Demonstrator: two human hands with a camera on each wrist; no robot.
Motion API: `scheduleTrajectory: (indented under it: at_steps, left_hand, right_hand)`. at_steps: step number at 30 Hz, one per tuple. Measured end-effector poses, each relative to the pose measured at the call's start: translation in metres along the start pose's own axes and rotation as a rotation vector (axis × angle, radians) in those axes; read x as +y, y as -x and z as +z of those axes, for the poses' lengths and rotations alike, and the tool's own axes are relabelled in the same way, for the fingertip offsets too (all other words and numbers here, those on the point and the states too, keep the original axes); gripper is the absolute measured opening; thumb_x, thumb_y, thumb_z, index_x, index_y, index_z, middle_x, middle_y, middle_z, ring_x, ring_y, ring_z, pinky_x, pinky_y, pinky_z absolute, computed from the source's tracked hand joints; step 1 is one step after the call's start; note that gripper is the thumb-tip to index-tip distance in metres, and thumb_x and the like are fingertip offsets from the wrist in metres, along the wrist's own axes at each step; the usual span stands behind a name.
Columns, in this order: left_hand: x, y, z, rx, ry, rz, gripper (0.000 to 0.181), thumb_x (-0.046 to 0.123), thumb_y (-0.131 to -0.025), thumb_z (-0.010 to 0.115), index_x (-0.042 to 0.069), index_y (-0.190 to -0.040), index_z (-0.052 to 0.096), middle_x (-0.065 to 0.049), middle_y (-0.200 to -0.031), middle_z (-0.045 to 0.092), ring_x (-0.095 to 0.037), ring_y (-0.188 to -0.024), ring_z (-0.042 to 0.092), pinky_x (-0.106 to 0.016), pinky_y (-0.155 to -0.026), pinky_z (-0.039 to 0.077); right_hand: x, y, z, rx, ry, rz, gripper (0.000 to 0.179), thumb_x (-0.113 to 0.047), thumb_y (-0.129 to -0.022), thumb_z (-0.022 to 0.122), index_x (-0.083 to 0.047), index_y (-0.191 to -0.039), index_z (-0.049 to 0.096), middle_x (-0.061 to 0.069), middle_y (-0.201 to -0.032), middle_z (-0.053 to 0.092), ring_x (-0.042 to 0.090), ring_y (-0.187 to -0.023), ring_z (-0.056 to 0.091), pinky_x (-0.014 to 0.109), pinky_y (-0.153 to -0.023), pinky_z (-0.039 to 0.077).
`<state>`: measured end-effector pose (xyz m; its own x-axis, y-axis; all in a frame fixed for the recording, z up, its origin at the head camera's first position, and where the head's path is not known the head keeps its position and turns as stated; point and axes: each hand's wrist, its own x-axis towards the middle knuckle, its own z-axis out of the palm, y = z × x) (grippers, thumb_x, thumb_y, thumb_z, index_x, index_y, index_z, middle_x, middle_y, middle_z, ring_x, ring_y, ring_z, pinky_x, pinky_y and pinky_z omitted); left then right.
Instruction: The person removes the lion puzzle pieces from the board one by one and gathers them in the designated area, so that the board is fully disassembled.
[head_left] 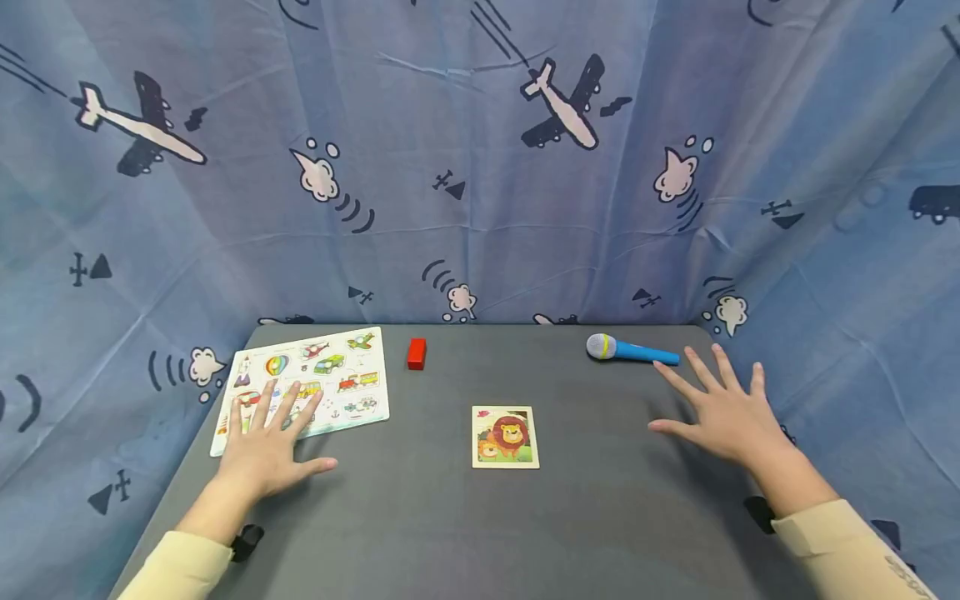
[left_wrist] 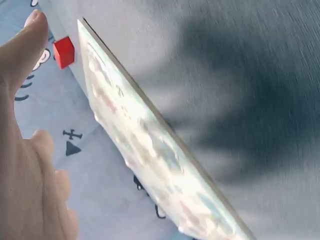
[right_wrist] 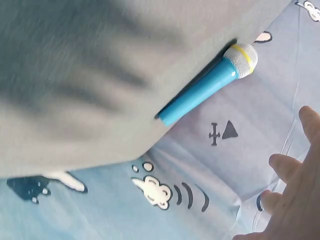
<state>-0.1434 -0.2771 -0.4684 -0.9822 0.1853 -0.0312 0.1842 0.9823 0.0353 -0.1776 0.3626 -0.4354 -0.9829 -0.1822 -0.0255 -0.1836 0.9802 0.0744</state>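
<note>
My left hand [head_left: 262, 454] is spread over the near edge of a white picture board [head_left: 341, 408] printed with vehicles; it holds nothing. In the left wrist view the board [left_wrist: 145, 140] lies beyond the thumb, its surface washed out by glare. My right hand [head_left: 727, 417], fingers fanned out, hovers just right of and nearer than a blue toy microphone [head_left: 637, 352] with a silver head and yellow ring. The right wrist view has the same microphone [right_wrist: 205, 90] lying on the table, apart from the fingers. Between the hands lies a square lion puzzle [head_left: 506, 437].
A small red block [head_left: 417, 354] stands right of the picture board near the back edge. All these things lie on a dark grey table [head_left: 420, 533]. Blue curtain cloth [head_left: 465, 167] with airplane prints hangs behind the table and along both sides.
</note>
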Motion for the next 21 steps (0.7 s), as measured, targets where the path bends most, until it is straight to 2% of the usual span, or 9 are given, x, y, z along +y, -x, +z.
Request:
scheduleTrajectory:
  at_steps: [5, 11, 15, 21]
  left_hand:
    - [0.012, -0.005, 0.009, 0.005, 0.047, 0.009, 0.104, 0.080, -0.080, 0.059, 0.025, -0.162, 0.026, -0.016, -0.167, 0.021, -0.048, -0.154, 0.004, -0.075, -0.117, -0.006]
    - [0.028, -0.010, 0.022, 0.009, 0.106, 0.012, 0.100, 0.078, -0.083, 0.058, 0.022, -0.161, 0.030, -0.019, -0.166, 0.024, -0.049, -0.153, 0.007, -0.070, -0.120, 0.006]
    - [0.043, -0.013, 0.030, 0.039, 0.131, 0.043, 0.096, 0.075, -0.085, 0.059, 0.020, -0.160, 0.034, -0.017, -0.164, 0.029, -0.047, -0.153, 0.015, -0.068, -0.121, 0.012]
    - [0.064, -0.016, 0.042, 0.090, 0.244, 0.080, 0.095, 0.070, -0.086, 0.063, 0.018, -0.159, 0.034, -0.014, -0.162, 0.036, -0.045, -0.152, 0.023, -0.068, -0.120, 0.019]
  right_hand:
    - [-0.011, -0.004, 0.004, -0.005, -0.036, -0.014, 0.102, -0.090, -0.079, 0.044, -0.038, -0.163, 0.016, 0.022, -0.167, 0.014, 0.050, -0.153, -0.009, 0.085, -0.106, -0.009]
    - [-0.026, -0.009, 0.010, -0.026, -0.139, -0.039, 0.098, -0.084, -0.084, 0.048, -0.036, -0.163, 0.015, 0.025, -0.166, 0.015, 0.057, -0.150, 0.006, 0.086, -0.106, 0.007]
    - [-0.036, -0.013, 0.015, -0.038, -0.196, -0.053, 0.097, -0.081, -0.086, 0.048, -0.032, -0.163, 0.017, 0.025, -0.166, 0.017, 0.059, -0.148, 0.012, 0.083, -0.107, 0.019]
    - [-0.053, -0.018, 0.020, 0.008, -0.282, -0.084, 0.090, -0.067, -0.088, 0.063, -0.022, -0.160, 0.033, 0.024, -0.159, 0.034, 0.053, -0.142, 0.036, 0.074, -0.102, 0.039]
